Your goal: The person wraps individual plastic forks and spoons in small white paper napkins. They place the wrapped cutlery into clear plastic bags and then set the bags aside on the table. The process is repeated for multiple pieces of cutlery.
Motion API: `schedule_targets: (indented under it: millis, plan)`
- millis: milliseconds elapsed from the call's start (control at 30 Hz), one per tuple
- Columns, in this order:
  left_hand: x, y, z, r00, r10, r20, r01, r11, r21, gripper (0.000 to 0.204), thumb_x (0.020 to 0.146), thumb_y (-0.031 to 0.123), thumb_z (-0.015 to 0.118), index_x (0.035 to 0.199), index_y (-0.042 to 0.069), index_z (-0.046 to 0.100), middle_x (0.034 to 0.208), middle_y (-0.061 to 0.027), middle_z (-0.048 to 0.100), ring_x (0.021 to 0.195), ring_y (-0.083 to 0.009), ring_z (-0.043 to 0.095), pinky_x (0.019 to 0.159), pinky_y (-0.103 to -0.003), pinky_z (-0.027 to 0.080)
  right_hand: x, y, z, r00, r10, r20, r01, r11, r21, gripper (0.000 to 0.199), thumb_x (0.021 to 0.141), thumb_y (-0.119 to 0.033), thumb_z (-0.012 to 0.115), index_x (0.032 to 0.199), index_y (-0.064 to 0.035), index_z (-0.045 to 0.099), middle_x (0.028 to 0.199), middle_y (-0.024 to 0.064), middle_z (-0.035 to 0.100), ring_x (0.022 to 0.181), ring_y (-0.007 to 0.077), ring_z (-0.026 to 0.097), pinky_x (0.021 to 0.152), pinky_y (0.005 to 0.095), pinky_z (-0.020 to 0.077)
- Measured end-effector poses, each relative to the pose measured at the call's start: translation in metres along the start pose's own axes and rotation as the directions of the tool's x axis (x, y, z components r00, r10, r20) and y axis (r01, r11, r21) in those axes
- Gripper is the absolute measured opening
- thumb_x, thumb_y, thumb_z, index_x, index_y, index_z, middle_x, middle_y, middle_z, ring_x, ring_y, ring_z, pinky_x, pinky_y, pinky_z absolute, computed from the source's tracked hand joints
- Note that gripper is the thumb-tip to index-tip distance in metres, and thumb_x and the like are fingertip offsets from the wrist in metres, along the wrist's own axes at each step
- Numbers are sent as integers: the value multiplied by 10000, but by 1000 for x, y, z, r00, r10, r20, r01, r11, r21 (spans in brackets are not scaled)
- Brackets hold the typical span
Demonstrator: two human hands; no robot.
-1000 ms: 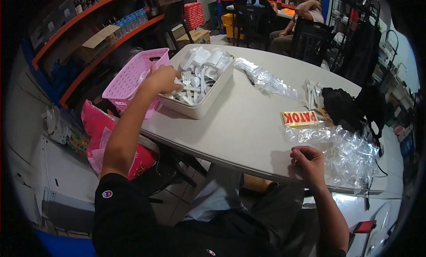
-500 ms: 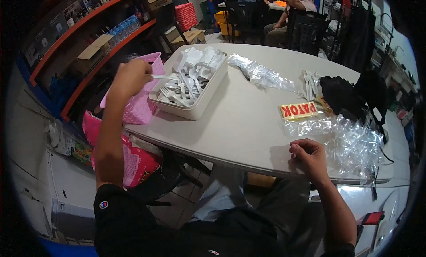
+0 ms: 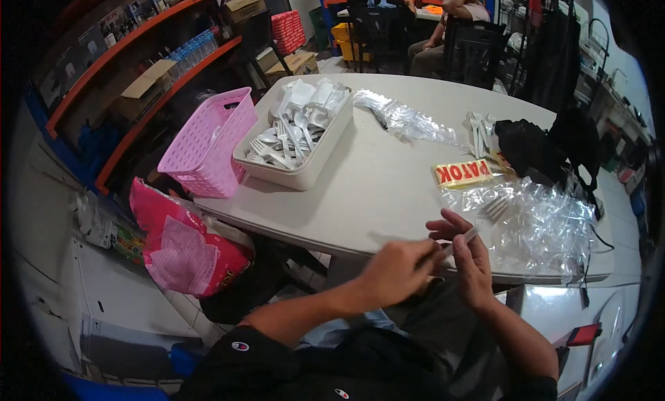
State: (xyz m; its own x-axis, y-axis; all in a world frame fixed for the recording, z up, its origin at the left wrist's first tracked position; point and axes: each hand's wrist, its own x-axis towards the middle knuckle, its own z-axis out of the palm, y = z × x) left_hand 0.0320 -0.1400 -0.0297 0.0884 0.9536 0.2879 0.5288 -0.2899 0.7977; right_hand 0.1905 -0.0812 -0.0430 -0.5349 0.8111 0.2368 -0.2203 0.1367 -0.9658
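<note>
Two hands: I am bringing both together at the near edge of the worktop (image 3: 388, 186), over my lap.
Worktop: it is carrying a beige tray (image 3: 305, 176) of white plastic cutlery, a pink basket (image 3: 208, 145) just beside it, and a heap of clear plastic sleeves (image 3: 547, 224) at my right.
Right hand (image 3: 471, 262): my grip is closing narrow around a white plastic fork (image 3: 485, 217), tines pointing away toward the sleeves.
Left hand (image 3: 398, 273): my grip is pinching near the fork's handle end; I cannot tell whether it is holding anything of its own.
Doing it well: I judge that holding the handle steady and keeping the tines level matters most.
</note>
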Motion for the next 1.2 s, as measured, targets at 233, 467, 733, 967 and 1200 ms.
schedule_targets:
  millis: [233, 467, 733, 967, 1200]
  plan:
    - [41, -16, -79, 973, -17, -230, 77, 964, 253, 163, 839, 135, 659, 941, 11, 686, 865, -118, 695, 782, -183, 658, 722, -315, 500, 6, 14, -22, 977, 184, -104, -161, 968, 193, 335, 1014, -312, 377, 1115, -31, 528, 816, 87, 623, 629, 100, 555, 580, 226, 454]
    - [58, -87, -261, 890, -29, -454, 310, 770, 558, 350, 811, 153, 683, 1141, 52, 625, 1047, -177, 656, 836, -216, 662, 739, -337, 515, 9, 9, -19, 975, 216, -45, -210, 971, 116, 330, 1004, -289, 399, 1159, -27, 525, 704, 56, 579, 467, 23, 390, 430, 175, 297]
    - [67, -127, -252, 822, -156, -548, 387, 859, 336, 312, 763, 165, 733, 1007, -7, 645, 715, -107, 679, 621, -151, 644, 584, -279, 493, 10, 8, -18, 961, 270, -64, -259, 955, 142, 325, 993, -263, 409, 1191, -25, 509, 689, 70, 579, 433, 27, 352, 410, 171, 262]
    - [71, 20, -176, 728, 381, -570, -84, 875, 478, 144, 837, 49, 667, 972, -1, 660, 836, -69, 666, 787, -124, 631, 734, -252, 502, 12, 3, -32, 930, 363, -52, -338, 903, 266, 347, 987, -241, 372, 1309, -116, 400, 779, 116, 587, 448, 68, 385, 404, 193, 288]
    - [31, 3, -12, 596, 792, 128, -708, 445, 548, 191, 677, 71, 721, 868, 77, 710, 983, -64, 657, 940, -234, 639, 818, -384, 523, 17, 28, -22, 874, 486, -19, -378, 703, 603, 366, 985, -369, 366, 1280, -157, 406, 846, 88, 580, 565, 112, 489, 441, 217, 354]
